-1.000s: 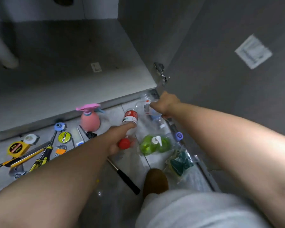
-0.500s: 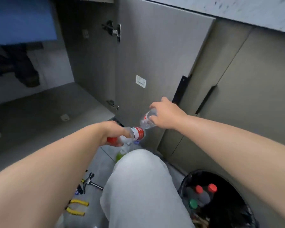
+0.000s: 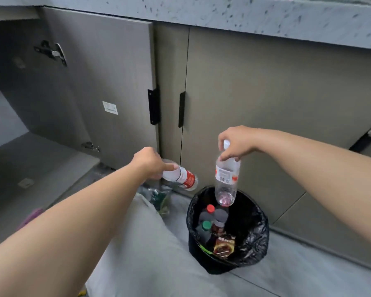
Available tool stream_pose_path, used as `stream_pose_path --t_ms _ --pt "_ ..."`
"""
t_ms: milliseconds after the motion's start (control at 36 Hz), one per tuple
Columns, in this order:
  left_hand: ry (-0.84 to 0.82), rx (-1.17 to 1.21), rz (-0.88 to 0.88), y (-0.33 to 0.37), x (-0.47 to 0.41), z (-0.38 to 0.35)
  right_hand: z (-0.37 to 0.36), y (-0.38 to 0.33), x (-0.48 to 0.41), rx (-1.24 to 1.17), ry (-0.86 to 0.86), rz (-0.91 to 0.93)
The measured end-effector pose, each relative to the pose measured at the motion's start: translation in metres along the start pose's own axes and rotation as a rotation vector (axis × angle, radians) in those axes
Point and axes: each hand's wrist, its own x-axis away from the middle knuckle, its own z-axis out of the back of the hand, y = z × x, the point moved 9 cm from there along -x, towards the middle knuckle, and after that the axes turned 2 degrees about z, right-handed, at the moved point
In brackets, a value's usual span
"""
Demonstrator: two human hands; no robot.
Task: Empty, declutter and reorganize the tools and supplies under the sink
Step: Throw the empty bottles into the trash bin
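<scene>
My right hand [image 3: 237, 142] grips a clear plastic bottle [image 3: 225, 181] by its white cap, and the bottle hangs upright with its base just above the bin's opening. My left hand [image 3: 149, 162] holds a second clear bottle with a red label [image 3: 183, 178] lying sideways, a little left of the bin. The bin [image 3: 256, 228] is lined with a black bag and stands on the floor by the cupboards. Inside it lie several bottles with red and green caps and a brown packet.
The under-sink cupboard stands open at left, its door [image 3: 107, 86] swung out with two hinges showing. Closed cupboard doors [image 3: 266, 99] run behind the bin under a speckled worktop. My knee in light trousers [image 3: 146, 249] fills the foreground; a plastic bag [image 3: 159, 197] lies beside it.
I have turned from the tools on the floor toward the bin. Both hands lifted their bottles and carried them right; the right-hand bottle now hangs over the bin.
</scene>
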Motion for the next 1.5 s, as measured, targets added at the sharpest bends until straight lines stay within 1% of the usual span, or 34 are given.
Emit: stream_pose_path --t_ms 83,167,306,417,528,611,694,778,861,972,1028,1083,1139,1194,1222,1278,1306,1389,1444,1500 --pt "0.086 0.045 -0.049 0.003 -0.002 -0.011 -0.036 0.026 0.005 -0.071 -0.103 -0.059" --pt "0.141 0.130 -0.087 0.004 -0.003 -0.015 -0.081 0.042 0.006 -0.172 -0.169 -0.107" --pt "0.167 0.213 -0.126 0.004 -0.005 -0.015 -0.158 0.053 0.005 -0.320 -0.221 -0.169" --pt "0.195 0.249 -0.168 0.005 -0.007 -0.014 -0.210 0.053 0.000 -0.339 -0.240 -0.190" --pt "0.217 0.241 -0.210 0.009 -0.008 -0.013 -0.245 0.051 -0.005 -0.238 -0.235 -0.192" --pt "0.230 0.222 -0.261 0.015 -0.007 -0.012 -0.272 0.048 -0.006 -0.208 -0.288 -0.187" --pt "0.226 0.214 -0.329 0.024 -0.004 -0.012 -0.294 0.045 -0.004 -0.192 -0.346 -0.156" --pt "0.198 0.220 -0.391 0.032 0.000 -0.014 -0.306 0.046 -0.002 -0.226 -0.376 -0.155" --pt "0.109 0.242 -0.445 0.040 0.003 -0.022 -0.305 0.048 -0.002 -0.246 -0.381 -0.163" --pt "0.025 0.272 -0.512 0.049 0.007 -0.032 -0.292 0.052 -0.004 -0.254 -0.438 -0.178" --pt "-0.012 0.295 -0.525 0.051 0.008 -0.037 -0.267 0.053 -0.009 -0.288 -0.382 -0.192" --pt "-0.009 0.305 -0.534 0.053 0.009 -0.037 -0.225 0.050 -0.017 -0.306 -0.227 -0.163" --pt "0.024 0.302 -0.545 0.055 0.010 -0.034 -0.172 0.044 -0.025 -0.406 0.048 -0.116" --pt "0.034 0.312 -0.553 0.057 0.012 -0.032 -0.120 0.033 -0.023 -0.638 0.326 -0.027" --pt "0.034 0.321 -0.554 0.058 0.013 -0.031 -0.098 0.024 -0.019 -0.758 0.408 0.050" --pt "0.033 0.336 -0.551 0.060 0.015 -0.031 -0.066 0.000 -0.012 -0.914 0.430 0.230" --pt "0.030 0.346 -0.549 0.062 0.017 -0.031 -0.054 -0.012 -0.008 -0.926 0.424 0.308" --pt "0.023 0.352 -0.563 0.067 0.021 -0.030 -0.031 -0.035 0.002 -0.769 0.490 0.431" --pt "0.015 0.357 -0.581 0.071 0.025 -0.030 -0.025 -0.043 0.006 -0.644 0.541 0.453" --pt "-0.025 0.372 -0.598 0.075 0.027 -0.033 -0.023 -0.042 0.007 -0.582 0.590 0.448"
